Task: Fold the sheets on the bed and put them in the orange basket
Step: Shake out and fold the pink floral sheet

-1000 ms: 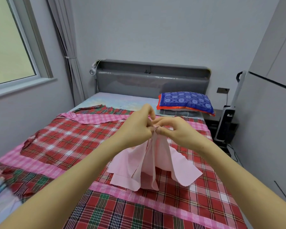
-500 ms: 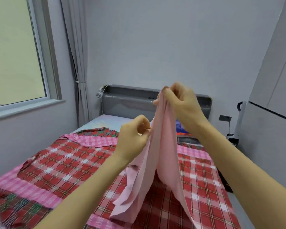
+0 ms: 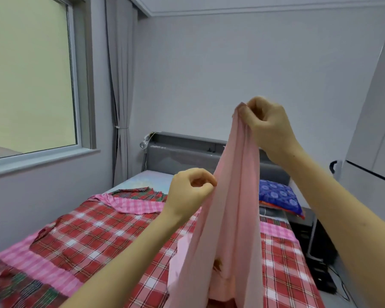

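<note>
Above the red checked bed cover (image 3: 87, 236) hung the thin pale pink fabric sheet (image 3: 231, 218), its edge at 9 o'clock pinched by the left hand (image 3: 187, 192), its top at 12 o'clock gripped by the right hand (image 3: 267, 127), with the blue patterned pillow (image 3: 278, 196) far behind at 3 o'clock.

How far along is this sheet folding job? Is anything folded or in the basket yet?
Done: nothing that shows; no orange basket is in view. In hand: the pink sheet hangs held up, right hand pinching its top, left hand pinching an edge lower down. Left: folding it, then the red plaid sheet lying spread and rumpled on the bed, and basketing both.
</note>
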Action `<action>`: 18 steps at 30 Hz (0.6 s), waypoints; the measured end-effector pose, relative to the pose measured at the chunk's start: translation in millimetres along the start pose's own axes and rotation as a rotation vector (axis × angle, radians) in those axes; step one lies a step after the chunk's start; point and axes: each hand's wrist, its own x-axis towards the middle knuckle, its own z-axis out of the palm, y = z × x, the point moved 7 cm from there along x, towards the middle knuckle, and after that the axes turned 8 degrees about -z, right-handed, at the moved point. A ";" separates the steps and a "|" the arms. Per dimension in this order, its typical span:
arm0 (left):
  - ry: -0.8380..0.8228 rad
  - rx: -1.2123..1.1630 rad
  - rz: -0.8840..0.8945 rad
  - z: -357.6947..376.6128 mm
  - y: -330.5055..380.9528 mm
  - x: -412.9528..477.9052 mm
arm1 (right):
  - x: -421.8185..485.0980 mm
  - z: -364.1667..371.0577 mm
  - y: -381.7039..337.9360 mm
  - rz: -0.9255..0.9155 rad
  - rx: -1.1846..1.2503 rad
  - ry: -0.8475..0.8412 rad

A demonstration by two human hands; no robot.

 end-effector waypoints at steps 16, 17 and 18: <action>0.157 0.414 0.217 50.4 -30.0 -66.3 | -46.7 -19.6 21.2 0.150 -0.016 0.007; 0.140 0.374 0.174 48.7 -32.0 -67.5 | -48.8 -23.7 24.4 0.163 -0.020 0.022; 0.120 0.328 0.117 46.2 -34.7 -67.9 | -51.8 -28.3 28.0 0.180 -0.013 0.037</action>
